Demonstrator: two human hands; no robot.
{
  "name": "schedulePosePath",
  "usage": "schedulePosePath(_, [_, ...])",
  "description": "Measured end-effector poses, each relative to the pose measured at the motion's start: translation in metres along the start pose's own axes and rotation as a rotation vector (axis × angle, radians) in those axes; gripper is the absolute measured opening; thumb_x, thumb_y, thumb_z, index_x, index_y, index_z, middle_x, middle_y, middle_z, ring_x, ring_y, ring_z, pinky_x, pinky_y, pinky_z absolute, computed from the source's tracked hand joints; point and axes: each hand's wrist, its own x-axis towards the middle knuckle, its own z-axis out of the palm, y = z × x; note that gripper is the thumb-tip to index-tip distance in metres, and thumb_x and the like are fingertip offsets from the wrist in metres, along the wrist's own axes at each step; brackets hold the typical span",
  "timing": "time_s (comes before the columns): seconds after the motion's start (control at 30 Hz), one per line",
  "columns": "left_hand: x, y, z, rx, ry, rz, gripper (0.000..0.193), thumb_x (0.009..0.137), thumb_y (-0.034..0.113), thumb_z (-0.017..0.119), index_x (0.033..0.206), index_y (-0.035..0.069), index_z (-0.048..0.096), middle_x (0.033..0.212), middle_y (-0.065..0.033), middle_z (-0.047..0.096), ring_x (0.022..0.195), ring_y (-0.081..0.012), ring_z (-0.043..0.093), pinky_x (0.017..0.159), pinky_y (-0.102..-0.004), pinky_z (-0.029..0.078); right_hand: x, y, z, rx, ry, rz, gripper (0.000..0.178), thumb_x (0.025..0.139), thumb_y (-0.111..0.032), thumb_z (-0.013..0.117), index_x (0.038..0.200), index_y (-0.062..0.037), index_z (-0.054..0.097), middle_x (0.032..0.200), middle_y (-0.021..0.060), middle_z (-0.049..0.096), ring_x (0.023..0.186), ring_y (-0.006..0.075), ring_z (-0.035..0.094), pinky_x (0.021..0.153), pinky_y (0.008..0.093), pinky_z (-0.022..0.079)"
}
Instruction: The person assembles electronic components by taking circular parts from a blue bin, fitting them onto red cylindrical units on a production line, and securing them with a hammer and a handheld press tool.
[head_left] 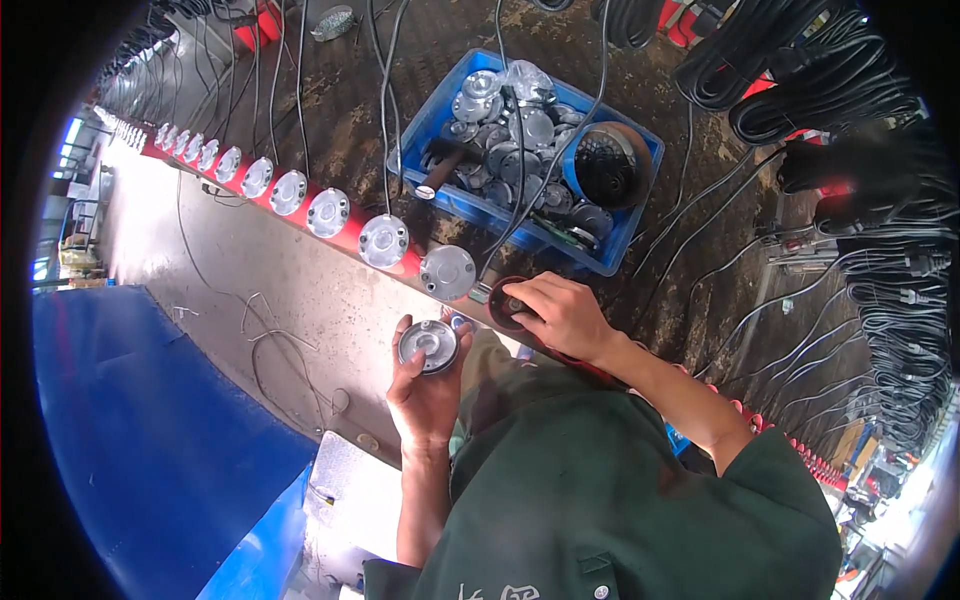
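- Fingers of our left hand [424,400] are gripping a round metal cap [428,346].
- Our right hand [566,312] is resting over a red housing [499,304]; we cannot tell its fingers' grip.
- Silver caps [328,213] are already sitting in place leftward; this housing is seemingly lacking one.

The left grip [424,402] is palm up, fingers and thumb curled, left forearm [425,500] upright. The right grip [568,315] is knuckles up, fingertips down, right forearm [675,385] slanting.

Blue sheet [150,420] at left; whitish object [355,490] (kind unclear) beside it; pale floor [150,230].
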Motion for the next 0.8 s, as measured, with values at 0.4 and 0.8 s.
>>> schedulePosePath(0.4, [0.007,-0.002,0.012,0.030,0.000,-0.035,0.063,0.092,0.011,0.069,0.151,0.011,0.048,0.141,-0.0301,0.060,0.131,-0.0503,0.059,0.116,-0.0579,0.047,0.001,0.007,-0.003,0.092,-0.039,0.034,0.041,0.079,-0.008,0.084,0.119,-0.0069,0.072,0.110,0.0108,0.077,0.099,0.0327,0.073,0.083,0.0404,0.061])
schedulePosePath(0.8, [0.010,-0.006,0.019,0.078,-0.009,-0.075,0.063,0.094,0.011,0.066,0.153,0.012,0.043,0.140,-0.0285,0.059,0.129,-0.0497,0.061,0.113,-0.0582,0.049,0.004,0.010,-0.008,0.134,-0.038,0.007,0.044,0.078,-0.010,0.086,0.119,-0.0028,0.071,0.117,0.0126,0.073,0.102,0.0329,0.072,0.088,0.0402,0.061])
